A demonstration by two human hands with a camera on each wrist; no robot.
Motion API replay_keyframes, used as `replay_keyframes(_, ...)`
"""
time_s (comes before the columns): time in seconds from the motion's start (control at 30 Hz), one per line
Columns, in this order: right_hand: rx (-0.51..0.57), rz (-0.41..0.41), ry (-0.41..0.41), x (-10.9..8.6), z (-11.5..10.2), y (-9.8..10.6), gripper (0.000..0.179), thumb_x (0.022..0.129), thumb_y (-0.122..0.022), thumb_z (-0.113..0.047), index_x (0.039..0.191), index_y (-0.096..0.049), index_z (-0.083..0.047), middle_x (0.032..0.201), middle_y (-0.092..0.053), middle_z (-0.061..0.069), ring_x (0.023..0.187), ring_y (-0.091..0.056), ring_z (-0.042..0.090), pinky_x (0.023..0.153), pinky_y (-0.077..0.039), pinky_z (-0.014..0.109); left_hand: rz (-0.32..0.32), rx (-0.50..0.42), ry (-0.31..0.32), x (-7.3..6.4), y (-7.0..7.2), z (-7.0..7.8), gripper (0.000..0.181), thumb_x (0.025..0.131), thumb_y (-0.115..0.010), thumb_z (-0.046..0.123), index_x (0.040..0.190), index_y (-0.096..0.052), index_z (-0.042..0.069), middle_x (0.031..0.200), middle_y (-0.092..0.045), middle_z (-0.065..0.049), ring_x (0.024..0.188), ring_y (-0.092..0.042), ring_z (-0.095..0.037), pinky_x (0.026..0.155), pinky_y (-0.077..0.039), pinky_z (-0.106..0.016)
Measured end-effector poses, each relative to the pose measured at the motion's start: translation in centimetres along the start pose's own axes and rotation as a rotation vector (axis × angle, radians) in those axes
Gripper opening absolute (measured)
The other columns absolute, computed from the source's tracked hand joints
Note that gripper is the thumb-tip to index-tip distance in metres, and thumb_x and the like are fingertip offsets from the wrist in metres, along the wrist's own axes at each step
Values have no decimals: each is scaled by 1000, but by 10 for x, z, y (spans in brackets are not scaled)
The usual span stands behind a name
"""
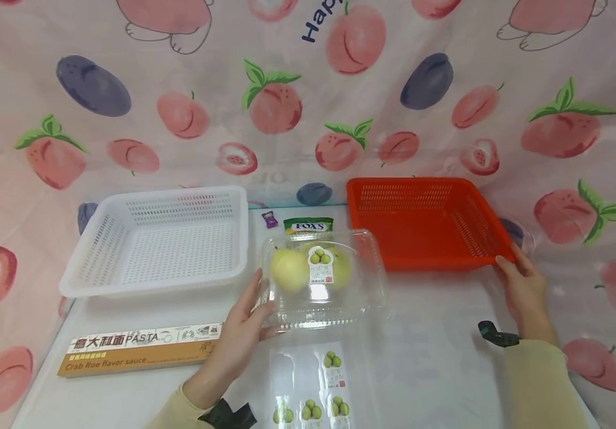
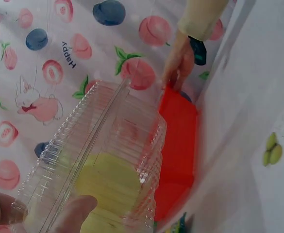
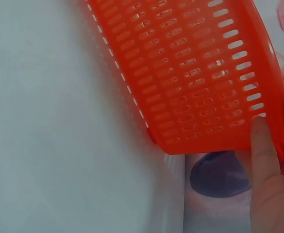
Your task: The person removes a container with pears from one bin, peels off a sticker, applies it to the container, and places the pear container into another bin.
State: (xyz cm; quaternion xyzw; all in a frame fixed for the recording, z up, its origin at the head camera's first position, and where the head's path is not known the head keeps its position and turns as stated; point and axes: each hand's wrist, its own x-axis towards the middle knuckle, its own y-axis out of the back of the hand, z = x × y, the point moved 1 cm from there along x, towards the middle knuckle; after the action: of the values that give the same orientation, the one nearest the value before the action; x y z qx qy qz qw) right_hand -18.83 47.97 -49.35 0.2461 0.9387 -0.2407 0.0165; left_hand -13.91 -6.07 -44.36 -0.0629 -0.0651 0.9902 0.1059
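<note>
My left hand (image 1: 238,333) grips the left side of a clear plastic clamshell box (image 1: 361,292), thumb over its edge in the left wrist view. Inside sit yellow-green pears (image 1: 289,269), and the lid bears a fruit sticker (image 1: 321,266). The box is held above the table, its right corner overlapping the red basket in the head view. My right hand (image 1: 525,289) holds the near right corner of that red plastic basket (image 1: 420,262). In the right wrist view a finger (image 3: 265,150) lies along the basket's slotted wall. The basket's inside shows nothing in it.
A white basket (image 1: 179,250) stands at the back left, a pasta box (image 1: 142,350) in front of it. Behind the clamshell lie a green FOX'S packet (image 1: 308,225) and a small purple candy (image 1: 270,219). A sticker sheet (image 1: 308,381) lies near the front. Fruit-print cloth (image 1: 286,89) hangs behind.
</note>
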Motion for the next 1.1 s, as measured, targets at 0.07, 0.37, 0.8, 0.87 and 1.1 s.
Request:
replay_keyframes(0.07,0,1,-17,0,-1,0,67,89,-67,1,148,-42,-20,157,-22,0,123,-47,12,90,-47,20,0,22,-3,8,-4,6,70,99,-54,12,158,-17,21,159,-16,-15,125,-47,-40,82,-58,-42)
replay_keyframes(0.37,-6,29,-44,5,-5,-1,64,88,-68,3,143,-47,-21,158,-23,-2,140,-24,13,86,-49,15,1,-56,-31,60,-31,33,72,96,-53,9,158,-17,18,158,-16,-18,119,-51,-42,81,-58,-41)
replay_keyframes(0.8,18,40,-66,2,-5,1,64,89,-67,3,143,-47,-23,159,-13,-9,137,-29,9,87,-49,16,-11,-49,-54,142,-88,47,68,96,-54,16,157,-22,19,155,-29,-11,85,-60,-10,79,-59,-34)
replay_keyframes(0.87,19,35,-68,2,-6,1,63,89,-68,3,143,-47,-23,159,-14,-9,135,-31,9,87,-49,17,-14,-51,-63,153,-97,47,67,98,-53,17,157,-21,17,154,-31,-11,89,-61,-12,80,-59,-34)
replay_keyframes(1.1,57,-4,-54,1,-5,1,64,89,-65,6,145,-46,-19,157,-17,-2,128,-41,9,89,-49,20,-28,-225,-54,188,-137,37,63,98,-52,9,155,-29,20,152,-38,-7,116,-58,-25,76,-60,-38)
